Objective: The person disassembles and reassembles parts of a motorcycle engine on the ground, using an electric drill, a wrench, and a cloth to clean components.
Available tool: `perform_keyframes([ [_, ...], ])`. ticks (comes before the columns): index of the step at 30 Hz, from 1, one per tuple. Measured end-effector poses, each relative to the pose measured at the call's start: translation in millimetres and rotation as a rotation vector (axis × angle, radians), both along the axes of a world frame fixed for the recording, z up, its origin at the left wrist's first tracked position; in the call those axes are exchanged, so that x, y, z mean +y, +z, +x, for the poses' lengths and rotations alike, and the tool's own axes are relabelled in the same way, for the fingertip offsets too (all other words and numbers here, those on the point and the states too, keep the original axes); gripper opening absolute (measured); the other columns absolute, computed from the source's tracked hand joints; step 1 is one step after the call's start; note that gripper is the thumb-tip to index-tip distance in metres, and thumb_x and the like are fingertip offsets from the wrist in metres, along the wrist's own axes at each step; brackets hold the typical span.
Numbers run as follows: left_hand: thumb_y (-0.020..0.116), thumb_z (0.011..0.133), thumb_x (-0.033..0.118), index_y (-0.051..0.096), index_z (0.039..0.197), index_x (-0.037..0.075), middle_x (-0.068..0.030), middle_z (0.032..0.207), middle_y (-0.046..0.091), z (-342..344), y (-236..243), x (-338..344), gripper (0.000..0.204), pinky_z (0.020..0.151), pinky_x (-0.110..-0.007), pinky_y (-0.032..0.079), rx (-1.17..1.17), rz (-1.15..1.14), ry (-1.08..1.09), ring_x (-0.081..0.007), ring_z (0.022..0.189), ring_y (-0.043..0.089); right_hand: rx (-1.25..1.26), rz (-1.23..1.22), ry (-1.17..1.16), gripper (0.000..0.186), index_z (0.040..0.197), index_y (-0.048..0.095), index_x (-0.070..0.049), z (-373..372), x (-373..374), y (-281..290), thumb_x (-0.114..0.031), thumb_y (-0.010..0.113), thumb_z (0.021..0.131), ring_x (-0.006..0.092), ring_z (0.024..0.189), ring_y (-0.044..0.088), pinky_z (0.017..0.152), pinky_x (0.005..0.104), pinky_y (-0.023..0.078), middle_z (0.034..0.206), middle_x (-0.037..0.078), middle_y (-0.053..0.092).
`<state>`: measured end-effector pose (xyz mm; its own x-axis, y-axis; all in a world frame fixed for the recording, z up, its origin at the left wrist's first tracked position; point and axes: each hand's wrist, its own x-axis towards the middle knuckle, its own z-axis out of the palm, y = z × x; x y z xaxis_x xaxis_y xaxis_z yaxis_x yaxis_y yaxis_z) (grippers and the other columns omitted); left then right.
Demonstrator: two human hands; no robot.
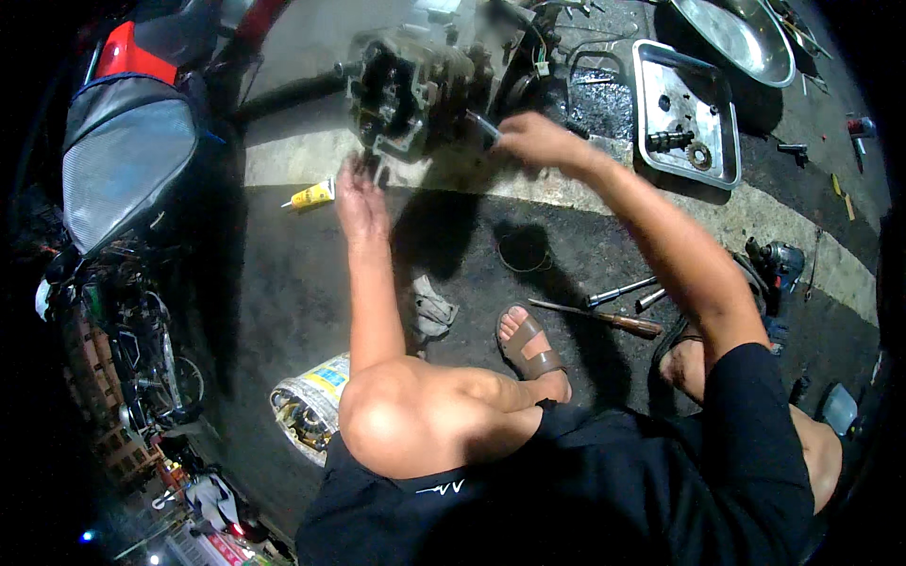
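Observation:
A greasy engine block (411, 90) with an open dark cavity sits on the ground at upper centre. My right hand (543, 143) is closed round a shiny metal tool (483, 124) that reaches to the block's right side. Just below the block's lower left, my left hand (362, 198) is raised with slightly bent, blurred fingers; whether they grip anything is unclear. A yellow tube (311, 194) lies left of that hand, and a grey rag (432, 307) is below on the ground.
Metal tray (684, 174) with parts, steel basin (731, 33), screwdriver (637, 325), sockets (623, 291) and power tool (781, 259) lie rightward. Motorbikes (127, 165) line the left. A bucket (302, 406) stands by my left knee; my sandalled foot (533, 349) is below centre.

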<state>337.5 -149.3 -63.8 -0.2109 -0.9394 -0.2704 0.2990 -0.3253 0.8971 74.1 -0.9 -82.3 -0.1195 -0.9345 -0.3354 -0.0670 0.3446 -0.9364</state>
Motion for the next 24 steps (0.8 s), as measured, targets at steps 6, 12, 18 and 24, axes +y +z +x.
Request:
perform_keyframes([
  [6, 0.056, 0.096, 0.026, 0.049, 0.125, 0.002, -0.0151, 0.121, 0.057, 5, 35, -4, 0.038, 0.1, -0.041, 0.042, -0.167, -0.212, 0.007, -0.0258, 0.114, 0.053, 0.012, 0.07, 0.13, 0.024, 0.092, 0.066, 0.002, -19, -2, 20, -0.019, 0.056, 0.085, 0.0173, 0.057, 0.054, 0.046, 0.0306, 0.043, 0.066, 0.004, 0.056],
  [12, 0.055, 0.097, 0.017, 0.053, 0.12, 0.001, -0.0113, 0.118, 0.062, -11, 92, -22, 0.028, 0.098, -0.036, 0.045, -0.372, -0.71, -0.303, -0.0214, 0.114, 0.057, -0.013, 0.025, 0.125, 0.024, 0.089, 0.068, 0.002, -23, 2, 33, -0.018, 0.056, 0.085, 0.0162, 0.061, 0.055, 0.054, 0.0328, 0.046, 0.072, 0.005, 0.061],
  [18, 0.053, 0.096, 0.014, 0.055, 0.118, -0.003, -0.0162, 0.116, 0.063, -58, 221, 25, 0.028, 0.101, -0.034, 0.042, -0.586, -0.712, -0.496, -0.0231, 0.112, 0.059, 0.019, 0.065, 0.224, 0.026, 0.093, 0.071, 0.0, -40, -12, 35, -0.02, 0.059, 0.082, 0.0162, 0.064, 0.057, 0.06, 0.0317, 0.047, 0.079, 0.005, 0.067],
  [24, 0.063, 0.078, 0.015, 0.058, 0.117, -0.002, -0.0154, 0.116, 0.062, -56, 312, 144, 0.043, 0.098, -0.035, 0.042, -0.85, -0.93, -0.777, -0.0242, 0.111, 0.058, 0.469, -0.409, 0.114, 0.029, 0.098, 0.07, -0.003, -16, -8, -19, -0.026, 0.057, 0.085, 0.0335, 0.082, 0.067, 0.074, 0.0446, 0.053, 0.088, 0.017, 0.07],
])
